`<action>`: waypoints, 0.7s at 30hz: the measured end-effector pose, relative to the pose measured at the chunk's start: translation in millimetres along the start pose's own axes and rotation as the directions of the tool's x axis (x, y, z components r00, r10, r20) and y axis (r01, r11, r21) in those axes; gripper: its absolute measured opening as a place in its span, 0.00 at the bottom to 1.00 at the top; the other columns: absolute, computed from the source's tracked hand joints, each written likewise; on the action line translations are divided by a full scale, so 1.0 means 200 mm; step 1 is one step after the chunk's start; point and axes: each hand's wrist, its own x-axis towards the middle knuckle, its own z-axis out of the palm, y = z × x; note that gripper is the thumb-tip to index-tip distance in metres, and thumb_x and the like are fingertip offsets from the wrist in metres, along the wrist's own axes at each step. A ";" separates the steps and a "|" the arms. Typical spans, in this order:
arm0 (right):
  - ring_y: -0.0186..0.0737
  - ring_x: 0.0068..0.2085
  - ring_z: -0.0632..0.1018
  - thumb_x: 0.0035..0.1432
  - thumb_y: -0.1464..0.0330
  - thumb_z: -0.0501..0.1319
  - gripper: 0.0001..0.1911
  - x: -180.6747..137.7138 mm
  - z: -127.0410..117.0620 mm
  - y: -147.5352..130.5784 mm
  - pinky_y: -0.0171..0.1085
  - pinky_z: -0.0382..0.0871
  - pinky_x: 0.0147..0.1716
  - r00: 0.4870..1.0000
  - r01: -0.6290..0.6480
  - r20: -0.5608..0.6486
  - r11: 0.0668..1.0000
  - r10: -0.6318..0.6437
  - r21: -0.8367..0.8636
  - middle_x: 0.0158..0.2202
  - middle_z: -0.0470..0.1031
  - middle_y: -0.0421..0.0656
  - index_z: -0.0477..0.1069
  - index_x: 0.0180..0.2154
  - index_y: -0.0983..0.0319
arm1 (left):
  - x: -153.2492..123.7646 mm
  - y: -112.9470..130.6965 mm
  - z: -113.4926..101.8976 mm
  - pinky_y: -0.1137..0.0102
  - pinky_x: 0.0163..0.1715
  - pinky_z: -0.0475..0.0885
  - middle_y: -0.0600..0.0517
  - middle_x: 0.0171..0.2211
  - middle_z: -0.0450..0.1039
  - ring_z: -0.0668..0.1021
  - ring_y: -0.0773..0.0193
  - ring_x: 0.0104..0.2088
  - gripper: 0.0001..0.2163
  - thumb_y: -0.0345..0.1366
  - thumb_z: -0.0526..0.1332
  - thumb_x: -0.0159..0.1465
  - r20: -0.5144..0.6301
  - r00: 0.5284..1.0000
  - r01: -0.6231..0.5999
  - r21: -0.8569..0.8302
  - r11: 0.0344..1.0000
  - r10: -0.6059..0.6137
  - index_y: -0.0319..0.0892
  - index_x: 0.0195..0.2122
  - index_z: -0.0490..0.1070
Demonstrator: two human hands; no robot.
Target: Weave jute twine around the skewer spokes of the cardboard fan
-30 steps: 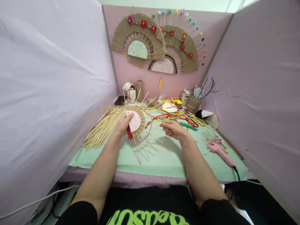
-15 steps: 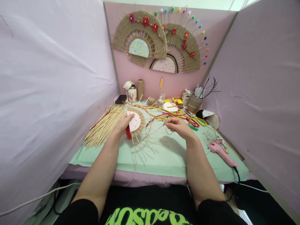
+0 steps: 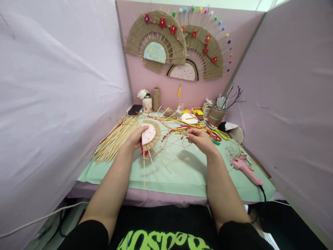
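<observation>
My left hand is closed on the straight edge of a small half-round fan, thumb on its white, pink-dotted centre. Brown twine is woven in a band round that centre, and bare bamboo sticks spread outward from it. Red fringe or yarn hangs below the left fingers. To the right, near the stick tips, my right hand pinches a thin strand of twine, with a loose loop of it under the fingers. Much of the strand is too fine to follow.
Bamboo sticks lie piled at left. Coloured pipe cleaners spread behind the hands. A pink glue gun with a black cord rests at right. Jars, a twine spool and a phone stand or lie at the back, below two hanging fans.
The fan has turned slightly in my left hand, its lower sticks swinging left and downward. My right hand has shifted a little right and up, still pinching.
</observation>
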 end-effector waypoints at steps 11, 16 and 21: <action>0.28 0.21 0.60 0.46 0.57 0.67 0.15 0.05 0.18 0.08 0.31 0.53 0.20 0.996 0.020 -0.088 0.996 -0.012 0.091 0.20 0.63 0.35 0.69 0.27 0.60 | 0.00 -0.09 0.03 0.74 0.24 0.73 0.46 0.25 0.78 0.78 0.65 0.22 0.06 0.33 0.62 0.59 0.164 0.979 0.108 0.089 0.990 -0.122 0.35 0.29 0.74; 0.26 0.19 0.59 0.42 0.58 0.70 0.17 0.04 0.15 0.06 0.31 0.51 0.18 0.996 -0.067 -0.050 0.986 0.075 0.153 0.19 0.63 0.34 0.69 0.27 0.61 | 0.00 -0.07 0.01 0.74 0.25 0.74 0.47 0.25 0.78 0.79 0.65 0.23 0.03 0.31 0.63 0.58 0.162 0.982 0.091 0.069 0.993 -0.102 0.36 0.29 0.74; 0.24 0.18 0.57 0.40 0.60 0.72 0.18 0.03 0.13 0.04 0.30 0.48 0.18 0.989 -0.148 0.021 0.967 0.147 0.208 0.19 0.61 0.33 0.67 0.28 0.62 | 0.00 -0.06 0.00 0.74 0.24 0.73 0.47 0.25 0.78 0.79 0.65 0.22 0.03 0.31 0.62 0.58 0.153 0.984 0.073 0.109 0.991 -0.090 0.37 0.29 0.73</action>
